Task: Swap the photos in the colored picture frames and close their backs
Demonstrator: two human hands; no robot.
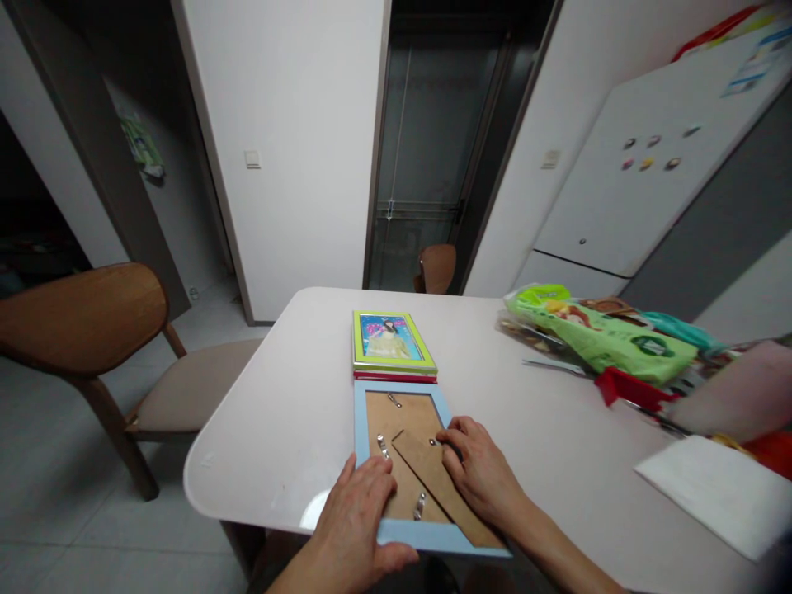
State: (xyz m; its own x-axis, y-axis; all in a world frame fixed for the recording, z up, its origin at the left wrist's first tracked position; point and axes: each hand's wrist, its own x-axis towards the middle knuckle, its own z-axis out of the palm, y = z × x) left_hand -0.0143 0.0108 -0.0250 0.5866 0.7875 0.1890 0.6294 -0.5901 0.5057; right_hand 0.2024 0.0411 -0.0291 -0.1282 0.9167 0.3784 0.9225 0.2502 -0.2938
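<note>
The blue picture frame (426, 537) lies face down on the counter (278, 429) beneath my hands, long axis running away from me, its right-side metal clip (432, 442) nearest my right hand (483, 474), whose fingers are bunched, though I can't tell whether they pinch it. My left hand (362, 524) rests loosely spread on the near left corner. Brown backing board (412, 406) carries a slanted stand (438, 478).

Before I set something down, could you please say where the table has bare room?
Bare tabletop lies left of the blue frame and between the green frame and green packet; it's crowded from there to the white sheet.
</note>
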